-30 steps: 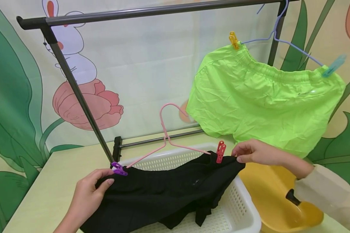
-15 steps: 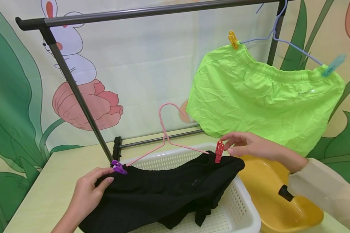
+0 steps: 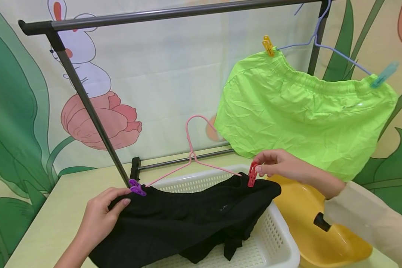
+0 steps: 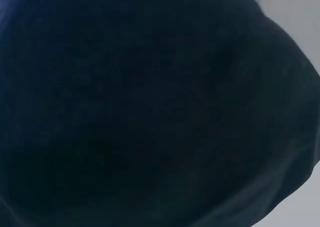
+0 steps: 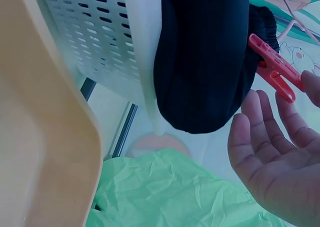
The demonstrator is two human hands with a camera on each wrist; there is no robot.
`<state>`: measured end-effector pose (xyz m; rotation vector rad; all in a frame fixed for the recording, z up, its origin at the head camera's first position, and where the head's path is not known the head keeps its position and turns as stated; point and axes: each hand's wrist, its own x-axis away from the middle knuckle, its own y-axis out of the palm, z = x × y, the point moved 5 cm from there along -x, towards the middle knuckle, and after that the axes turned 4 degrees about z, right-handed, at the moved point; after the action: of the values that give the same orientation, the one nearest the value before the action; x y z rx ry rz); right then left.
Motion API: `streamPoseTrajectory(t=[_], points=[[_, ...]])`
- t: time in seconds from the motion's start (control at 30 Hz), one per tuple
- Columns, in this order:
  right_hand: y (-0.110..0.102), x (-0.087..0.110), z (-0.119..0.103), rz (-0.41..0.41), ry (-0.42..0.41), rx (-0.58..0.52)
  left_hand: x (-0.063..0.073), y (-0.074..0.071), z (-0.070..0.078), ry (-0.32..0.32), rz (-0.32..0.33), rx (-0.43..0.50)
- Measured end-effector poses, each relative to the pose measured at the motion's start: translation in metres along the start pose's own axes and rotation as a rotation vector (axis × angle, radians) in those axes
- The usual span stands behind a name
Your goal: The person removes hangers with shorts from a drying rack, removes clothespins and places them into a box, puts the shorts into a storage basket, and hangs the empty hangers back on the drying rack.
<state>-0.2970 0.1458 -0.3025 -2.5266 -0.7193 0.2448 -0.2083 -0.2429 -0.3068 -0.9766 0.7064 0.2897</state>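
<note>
Black shorts [image 3: 174,223] are clipped to a pink wire hanger [image 3: 191,153] by a purple clothespin [image 3: 138,188] on the left and a red clothespin [image 3: 252,175] on the right. My left hand [image 3: 100,217] pinches the waistband just beside the purple clothespin. Thumb and forefinger of my right hand [image 3: 284,167] pinch the red clothespin's upper end; in the right wrist view that hand's [image 5: 285,167] other fingers extend loosely below it. Dark cloth of the shorts [image 4: 150,112] fills most of the left wrist view, hiding the left hand there.
A white perforated basket [image 3: 278,230] stands under the shorts, with a yellow basin [image 3: 308,216] to its right. Behind is a dark metal clothes rack [image 3: 160,15]. Bright green shorts [image 3: 305,119] hang on it from a blue hanger [image 3: 341,57] with two clothespins.
My right hand has left the right-hand corner of the black shorts and moved left to pinch the red clothespin. The pink hanger and purple clothespin have risen slightly; my left hand keeps its hold.
</note>
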Motion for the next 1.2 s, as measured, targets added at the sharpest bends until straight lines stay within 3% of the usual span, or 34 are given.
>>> streamPoseTrajectory(t=[0.23,0.6,0.9,1.2], points=[[0.000,-0.001,-0.001,0.040,-0.031,-0.041,0.000,0.000,0.000,-0.020,-0.015,-0.004],[0.003,0.001,-0.011,0.120,-0.151,-0.042,0.000,-0.002,0.001,-0.011,-0.012,-0.002],[0.003,0.005,-0.013,0.206,-0.119,-0.027,0.002,0.000,-0.001,0.005,-0.001,-0.001],[-0.003,0.010,-0.016,0.225,-0.094,-0.017,0.004,0.001,-0.001,0.023,0.012,-0.001]])
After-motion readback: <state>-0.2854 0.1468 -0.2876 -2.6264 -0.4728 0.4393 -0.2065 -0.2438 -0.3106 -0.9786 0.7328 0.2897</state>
